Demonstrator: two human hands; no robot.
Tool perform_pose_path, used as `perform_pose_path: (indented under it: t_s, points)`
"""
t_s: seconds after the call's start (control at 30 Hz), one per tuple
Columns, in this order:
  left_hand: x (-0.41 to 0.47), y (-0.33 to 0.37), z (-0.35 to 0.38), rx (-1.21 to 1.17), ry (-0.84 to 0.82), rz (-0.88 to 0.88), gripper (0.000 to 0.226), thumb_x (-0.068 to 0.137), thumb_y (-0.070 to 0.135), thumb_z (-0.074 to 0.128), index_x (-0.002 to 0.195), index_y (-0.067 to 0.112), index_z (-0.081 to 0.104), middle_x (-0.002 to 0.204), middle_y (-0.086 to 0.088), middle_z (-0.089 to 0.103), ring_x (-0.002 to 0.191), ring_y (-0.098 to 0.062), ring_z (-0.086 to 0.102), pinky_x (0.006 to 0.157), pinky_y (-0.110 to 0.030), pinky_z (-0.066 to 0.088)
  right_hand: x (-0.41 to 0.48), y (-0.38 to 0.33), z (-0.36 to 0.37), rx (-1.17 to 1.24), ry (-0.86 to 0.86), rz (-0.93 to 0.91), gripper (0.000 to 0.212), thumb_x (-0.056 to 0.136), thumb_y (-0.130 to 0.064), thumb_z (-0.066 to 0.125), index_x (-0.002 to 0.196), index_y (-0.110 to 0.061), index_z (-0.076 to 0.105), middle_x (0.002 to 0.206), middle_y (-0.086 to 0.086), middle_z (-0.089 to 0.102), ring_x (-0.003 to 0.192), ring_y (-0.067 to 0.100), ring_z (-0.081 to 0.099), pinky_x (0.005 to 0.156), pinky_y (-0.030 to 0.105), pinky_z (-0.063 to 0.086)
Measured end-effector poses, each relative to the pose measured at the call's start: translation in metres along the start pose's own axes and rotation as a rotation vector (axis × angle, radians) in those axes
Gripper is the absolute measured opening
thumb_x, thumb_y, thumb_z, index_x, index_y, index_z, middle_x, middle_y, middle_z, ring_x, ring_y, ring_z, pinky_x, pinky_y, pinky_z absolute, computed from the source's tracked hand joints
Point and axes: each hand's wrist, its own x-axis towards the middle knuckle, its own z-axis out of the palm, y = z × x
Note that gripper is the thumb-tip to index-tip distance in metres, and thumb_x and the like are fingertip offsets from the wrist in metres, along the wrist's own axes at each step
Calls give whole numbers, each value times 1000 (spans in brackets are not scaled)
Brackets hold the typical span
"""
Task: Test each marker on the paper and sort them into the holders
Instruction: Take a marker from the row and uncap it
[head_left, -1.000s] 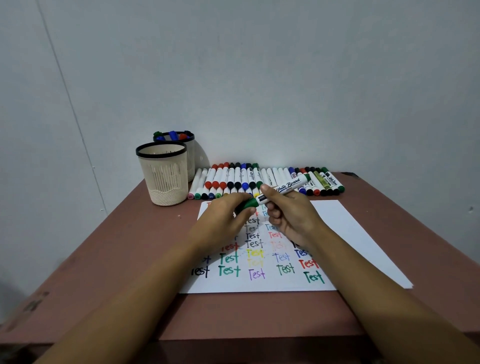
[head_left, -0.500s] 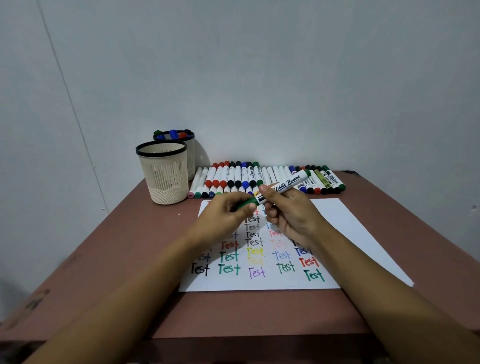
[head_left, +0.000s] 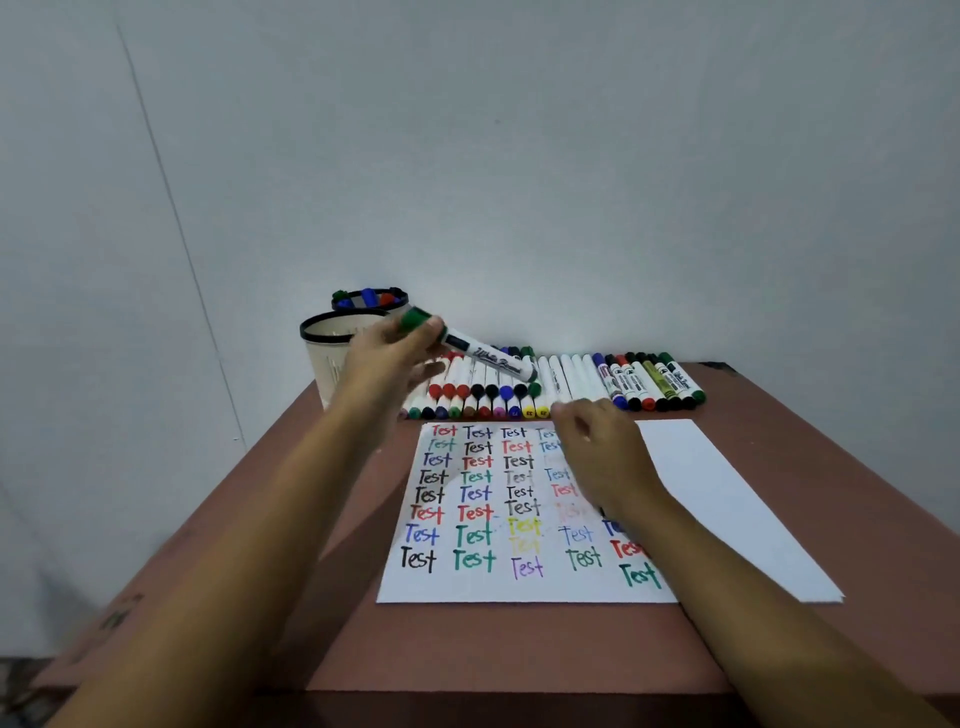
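Soft, even, rather dim light with no glare. Faint shadows lie under the forearms on the counter (head_left: 467, 644) and paper (head_left: 727, 499). The left hand (head_left: 395, 358) and the marker (head_left: 488, 356) it grips are motion-blurred, the right hand (head_left: 597, 447) slightly. Wide-angle distortion bows the wall seam (head_left: 171, 197) at upper left; the lower corners are dark and soft.

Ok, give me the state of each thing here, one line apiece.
Green-capped white board marker, capped, tilted, held aloft.
Left hand, grips the marker's cap end.
Right hand, loosely curled, holds nothing.
Front cream mesh holder, upright, no markers showing.
Rear black-rimmed holder, upright, holds capped markers.
White paper sheet, flat, partly filled with "Test".
Row of markers, lying capped beside the wall.
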Motion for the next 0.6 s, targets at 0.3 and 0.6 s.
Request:
perform_pose_path:
  t_s: [0.3,0.6]
  points:
    - [101,83,-42,659,344,338,26,84,18,61,106,4,57,104,-15,63,87,-27,63,80,-40,54,-6,6,13,-458,-197,-207,37,98,-34,43,129,-19,57,127,3,52,119,22,43,97,29,38]
    - [136,41,-60,999,313,268,30,90,11,55,115,2,42,107,-23,59,79,-29,54,69,-37,46,-3,3,13,-475,-195,-218,37,98,-35,41,130,-22,55,127,0,50,117,20,43,96,30,37]
